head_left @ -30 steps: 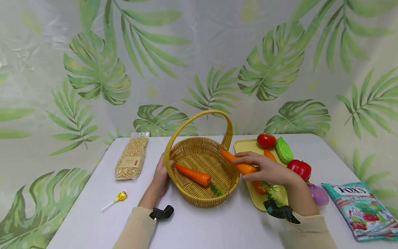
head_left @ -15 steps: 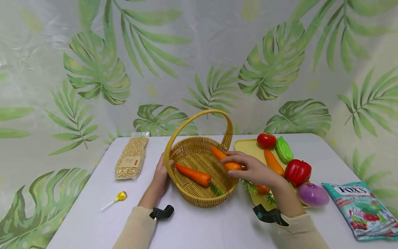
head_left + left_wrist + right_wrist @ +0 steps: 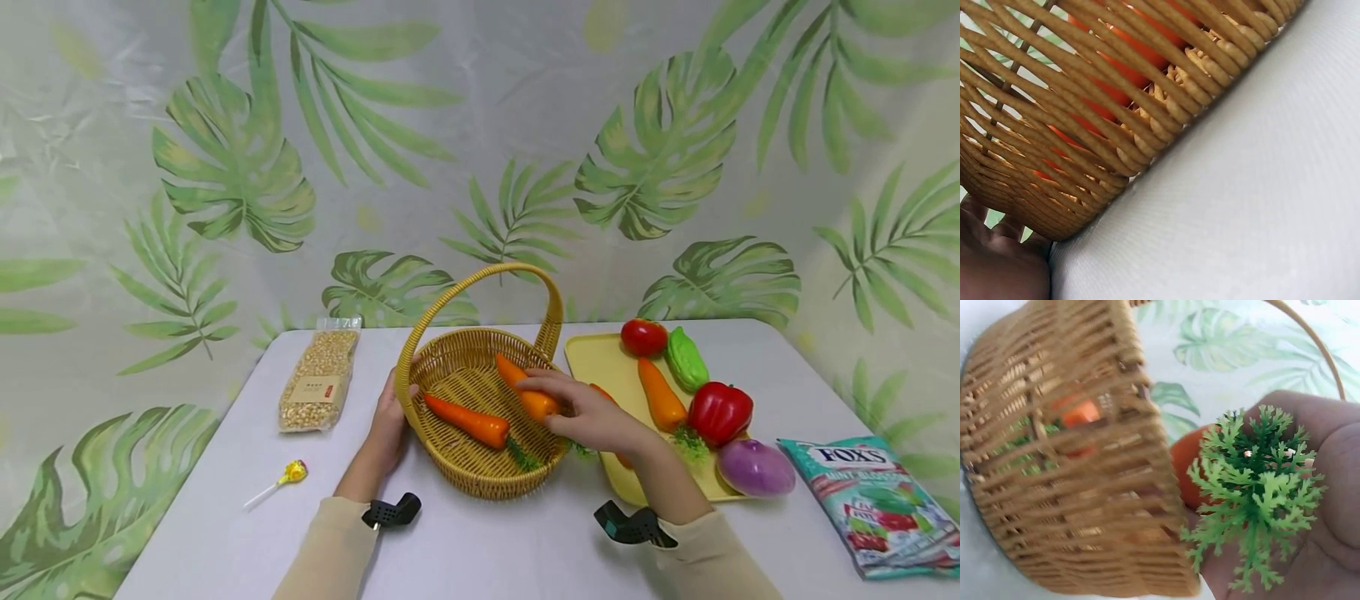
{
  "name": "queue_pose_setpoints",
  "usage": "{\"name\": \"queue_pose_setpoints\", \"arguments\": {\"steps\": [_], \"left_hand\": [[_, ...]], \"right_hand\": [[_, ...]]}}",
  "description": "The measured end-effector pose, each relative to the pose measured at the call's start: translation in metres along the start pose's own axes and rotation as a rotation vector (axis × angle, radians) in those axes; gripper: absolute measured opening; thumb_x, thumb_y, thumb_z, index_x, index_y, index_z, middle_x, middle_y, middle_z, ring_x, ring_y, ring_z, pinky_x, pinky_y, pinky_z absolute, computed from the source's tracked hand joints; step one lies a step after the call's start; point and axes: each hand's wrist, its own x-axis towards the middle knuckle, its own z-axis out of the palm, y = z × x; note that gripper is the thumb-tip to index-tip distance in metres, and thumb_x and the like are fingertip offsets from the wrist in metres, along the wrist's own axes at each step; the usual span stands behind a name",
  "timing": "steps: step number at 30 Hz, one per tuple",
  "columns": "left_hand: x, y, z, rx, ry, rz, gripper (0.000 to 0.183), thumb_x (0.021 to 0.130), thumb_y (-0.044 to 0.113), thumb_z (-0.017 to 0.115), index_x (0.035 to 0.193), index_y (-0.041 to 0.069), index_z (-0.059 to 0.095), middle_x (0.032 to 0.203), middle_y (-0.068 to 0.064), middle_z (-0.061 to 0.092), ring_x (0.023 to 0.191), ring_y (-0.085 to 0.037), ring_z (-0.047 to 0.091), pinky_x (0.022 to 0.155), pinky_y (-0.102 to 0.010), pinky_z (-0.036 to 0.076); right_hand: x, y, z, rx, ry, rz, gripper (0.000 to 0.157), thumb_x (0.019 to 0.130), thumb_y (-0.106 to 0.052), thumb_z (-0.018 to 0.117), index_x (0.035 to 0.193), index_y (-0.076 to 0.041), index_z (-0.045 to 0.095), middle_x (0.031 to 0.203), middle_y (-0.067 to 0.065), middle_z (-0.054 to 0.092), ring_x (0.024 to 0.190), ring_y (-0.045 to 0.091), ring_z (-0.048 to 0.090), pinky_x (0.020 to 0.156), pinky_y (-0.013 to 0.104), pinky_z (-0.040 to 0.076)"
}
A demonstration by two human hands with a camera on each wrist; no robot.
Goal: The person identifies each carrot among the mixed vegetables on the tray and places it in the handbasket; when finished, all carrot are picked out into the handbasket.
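A round wicker basket (image 3: 480, 485) with a tall arched handle stands mid-table. My left hand (image 3: 387, 421) grips its left rim, a fingertip showing over the edge; the left wrist view has this hand (image 3: 1000, 259) against the woven wall. One carrot (image 3: 467, 421) lies inside, its green top toward the front. Over the right rim, my right hand (image 3: 592, 418) holds a second carrot (image 3: 516, 380) between thumb and fingers, tip pointing into the basket. Its leafy top (image 3: 1254, 487) sticks out by the palm in the right wrist view, just outside the basket wall.
Right of the basket, a yellow tray (image 3: 596, 354) bears a tomato (image 3: 643, 337), a green vegetable (image 3: 687, 360), a carrot (image 3: 660, 396) and a red pepper (image 3: 720, 413). A purple vegetable (image 3: 756, 468), a FOX'S candy bag (image 3: 873, 504), a corn kernel pack (image 3: 318, 379) and a lollipop (image 3: 292, 472) lie around.
My right hand has moved left from above the tray, bringing the carrot over the basket's interior and lower. The left hand and the basket have stayed in place.
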Motion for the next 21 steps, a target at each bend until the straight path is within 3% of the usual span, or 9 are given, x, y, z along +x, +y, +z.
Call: {"name": "queue_pose_setpoints", "arguments": {"steps": [6, 14, 21], "left_hand": [[0.000, 0.000, 0.002, -0.002, -0.005, -0.001, 0.048, 0.101, 0.017, 0.041, 0.149, 0.025, 0.037, 0.157, -0.001, 0.034, 0.148, -0.023, 0.030, 0.122, -0.049, 0.018], [0.002, 0.000, 0.001, -0.001, 0.003, 0.013, 0.050, 0.100, 0.016, 0.041, 0.149, 0.022, 0.037, 0.157, -0.002, 0.034, 0.147, -0.024, 0.030, 0.121, -0.048, 0.019], [0.001, 0.000, 0.000, -0.002, 0.015, 0.001, 0.049, 0.101, 0.016, 0.040, 0.149, 0.022, 0.038, 0.158, -0.002, 0.034, 0.147, -0.023, 0.030, 0.121, -0.047, 0.019]], "right_hand": [[0.005, 0.004, 0.008, -0.053, 0.045, -0.041, 0.050, 0.093, -0.012, 0.059, 0.142, -0.022, 0.056, 0.161, 0.011, 0.036, 0.152, 0.041, 0.020, 0.112, 0.065, 0.032], [0.014, -0.001, 0.010, -0.078, 0.056, 0.006, 0.047, 0.093, -0.014, 0.061, 0.140, -0.020, 0.057, 0.157, 0.010, 0.042, 0.146, 0.039, 0.034, 0.109, 0.060, 0.038], [0.027, -0.003, 0.021, -0.143, 0.053, -0.021, 0.044, 0.092, -0.010, 0.062, 0.136, -0.015, 0.060, 0.140, 0.008, 0.058, 0.115, 0.027, 0.055, 0.095, 0.043, 0.048]]}}
